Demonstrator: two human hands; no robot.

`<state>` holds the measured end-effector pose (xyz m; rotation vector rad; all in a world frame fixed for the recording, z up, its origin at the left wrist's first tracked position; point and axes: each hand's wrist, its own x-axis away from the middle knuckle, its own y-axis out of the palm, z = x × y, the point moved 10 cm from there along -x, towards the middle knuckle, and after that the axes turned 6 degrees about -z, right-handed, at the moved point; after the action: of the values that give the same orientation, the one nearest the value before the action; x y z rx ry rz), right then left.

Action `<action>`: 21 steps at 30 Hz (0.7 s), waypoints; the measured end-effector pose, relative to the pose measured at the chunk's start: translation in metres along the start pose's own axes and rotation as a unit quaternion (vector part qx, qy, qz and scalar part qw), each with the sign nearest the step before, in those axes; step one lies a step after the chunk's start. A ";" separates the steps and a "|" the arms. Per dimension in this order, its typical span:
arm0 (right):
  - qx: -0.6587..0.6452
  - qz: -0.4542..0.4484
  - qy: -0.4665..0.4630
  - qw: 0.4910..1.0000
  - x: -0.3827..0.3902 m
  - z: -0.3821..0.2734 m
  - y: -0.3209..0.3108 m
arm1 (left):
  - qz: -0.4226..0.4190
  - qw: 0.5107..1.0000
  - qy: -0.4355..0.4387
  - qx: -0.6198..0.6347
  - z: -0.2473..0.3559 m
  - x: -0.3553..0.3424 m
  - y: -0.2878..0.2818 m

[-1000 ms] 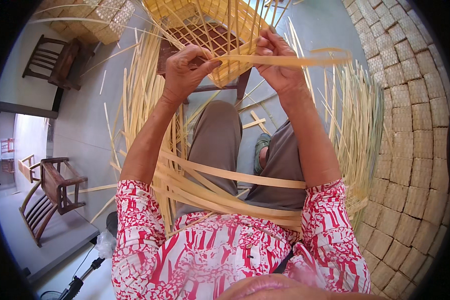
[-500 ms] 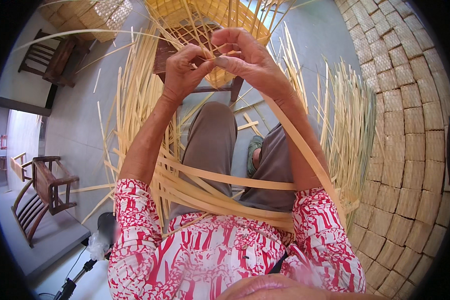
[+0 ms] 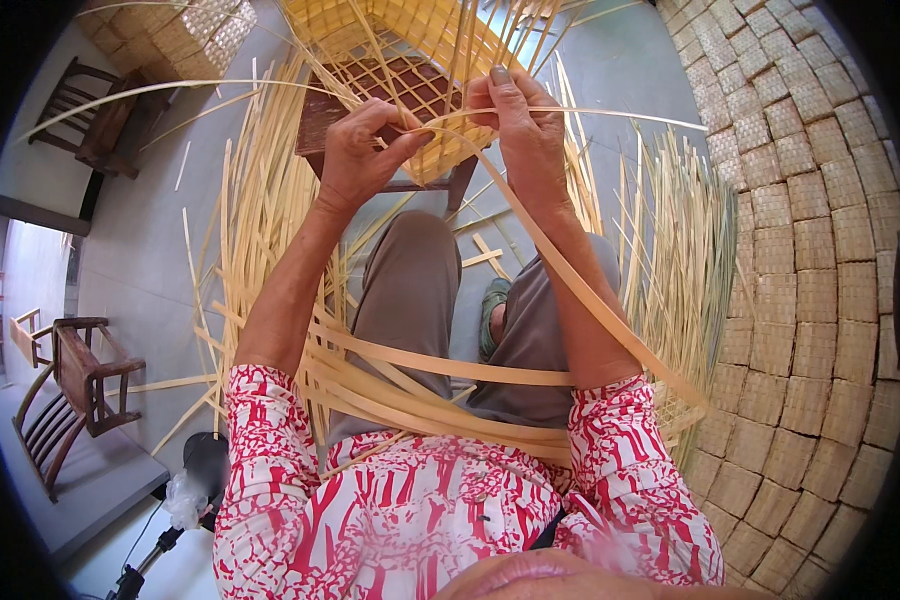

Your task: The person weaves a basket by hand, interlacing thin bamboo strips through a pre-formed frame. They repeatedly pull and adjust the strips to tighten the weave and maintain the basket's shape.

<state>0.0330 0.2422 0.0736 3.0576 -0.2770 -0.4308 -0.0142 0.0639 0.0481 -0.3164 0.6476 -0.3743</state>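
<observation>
A partly woven yellow bamboo basket (image 3: 430, 152), its loose stakes sticking up, rests on a dark wooden stool (image 3: 318, 118) beyond my knees. At its near corner my left hand (image 3: 355, 155) pinches a wide bamboo strip (image 3: 560, 262) between thumb and fingertips. That strip curves down past my right forearm. My right hand (image 3: 528, 135), thumb up, has its fingers closed around a thin bamboo strip (image 3: 625, 115), which crosses from the basket corner out to the right. Where the two strips meet the weave is partly hidden by my fingers.
Wide bamboo strips (image 3: 470, 433) lie across my lap. Long loose splints (image 3: 255, 190) cover the floor on the left, and another bundle (image 3: 680, 220) is on the right. Stacked woven pieces (image 3: 810, 260) line the right side. Wooden chairs (image 3: 90, 375) stand at the left.
My right hand has moved away from my left, to the right, drawing the thin strip out sideways. My left hand keeps its pinch at the basket corner.
</observation>
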 end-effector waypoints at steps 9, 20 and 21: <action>0.095 -0.028 -0.034 0.995 -0.009 -0.010 -0.006 | 0.008 0.999 -0.019 0.043 -0.007 0.003 0.001; -0.021 0.013 0.028 0.999 -0.032 -0.007 -0.039 | 0.044 0.998 -0.010 0.044 -0.006 0.002 -0.001; -0.013 0.021 0.019 1.000 -0.031 -0.007 -0.044 | 0.050 0.997 -0.017 0.051 -0.009 0.003 -0.002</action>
<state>0.0133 0.2908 0.0859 3.0243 -0.3317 -0.3709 -0.0179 0.0595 0.0404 -0.1911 0.6065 -0.3042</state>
